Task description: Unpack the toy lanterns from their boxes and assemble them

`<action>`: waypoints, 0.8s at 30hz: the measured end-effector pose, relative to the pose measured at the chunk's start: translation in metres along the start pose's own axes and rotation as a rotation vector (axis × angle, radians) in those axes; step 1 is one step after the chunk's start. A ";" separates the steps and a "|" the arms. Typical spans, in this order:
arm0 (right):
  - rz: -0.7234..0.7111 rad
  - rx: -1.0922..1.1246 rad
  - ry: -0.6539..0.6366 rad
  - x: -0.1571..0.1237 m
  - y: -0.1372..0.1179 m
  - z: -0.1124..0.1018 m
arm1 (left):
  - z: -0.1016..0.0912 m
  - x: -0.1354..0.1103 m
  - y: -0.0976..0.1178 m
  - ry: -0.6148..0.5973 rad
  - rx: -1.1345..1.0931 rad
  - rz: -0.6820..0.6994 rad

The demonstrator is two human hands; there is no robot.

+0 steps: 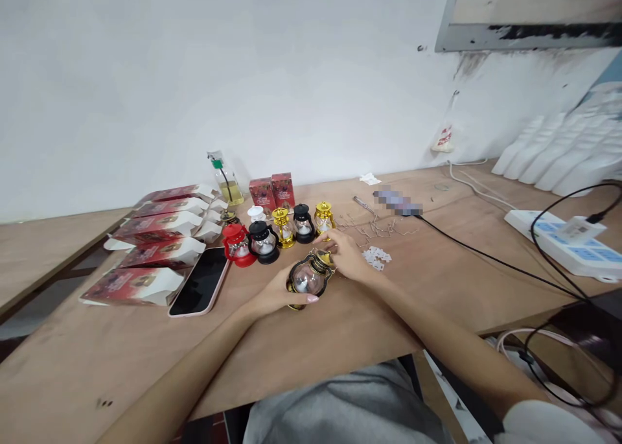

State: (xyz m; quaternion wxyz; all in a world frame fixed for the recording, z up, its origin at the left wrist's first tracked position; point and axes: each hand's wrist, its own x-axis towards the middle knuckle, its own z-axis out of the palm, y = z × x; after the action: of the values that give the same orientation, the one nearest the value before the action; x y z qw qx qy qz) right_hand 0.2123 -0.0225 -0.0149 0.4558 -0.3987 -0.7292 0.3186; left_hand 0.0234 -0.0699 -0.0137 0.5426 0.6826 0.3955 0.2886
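Near the middle of the table, my left hand point(273, 293) is wrapped round the body of a small black-and-gold lantern point(307, 279), which tilts to the right. My right hand point(346, 255) is closed at the lantern's gold cap, with its fingertips partly hidden. Just behind stand several more mini lanterns: a red lantern point(238, 244), a black lantern point(264, 243), a gold lantern point(282, 227), another black lantern point(304, 223), another gold lantern point(323, 218) and a white lantern point(256, 214). Thin bent wires point(376, 229) and small white pieces point(376, 257) lie right of my right hand.
Red open boxes point(158, 227) lie in a row at left, beside a phone point(201, 282). Two upright red boxes point(282, 190) and a pump bottle point(228, 185) stand near the wall. A screwdriver point(362, 204), black cable point(466, 246) and power strip point(566, 243) lie right.
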 end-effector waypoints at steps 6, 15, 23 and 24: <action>-0.043 -0.272 0.181 0.007 0.006 -0.015 | -0.003 -0.001 0.002 -0.022 -0.008 -0.040; -0.237 -0.093 0.215 -0.007 -0.009 -0.008 | 0.005 0.003 -0.006 0.190 -0.138 -0.060; -0.446 -0.192 0.009 -0.022 -0.011 0.012 | 0.008 0.003 -0.005 0.230 -0.182 -0.002; -0.436 -0.195 0.006 -0.023 -0.010 0.013 | 0.008 0.003 -0.005 0.231 -0.175 0.000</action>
State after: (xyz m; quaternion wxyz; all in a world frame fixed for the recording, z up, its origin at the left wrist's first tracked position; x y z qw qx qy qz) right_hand 0.2034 -0.0485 -0.0207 0.4756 -0.2749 -0.8239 0.1394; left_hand 0.0298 -0.0710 -0.0205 0.5508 0.5950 0.4288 0.3985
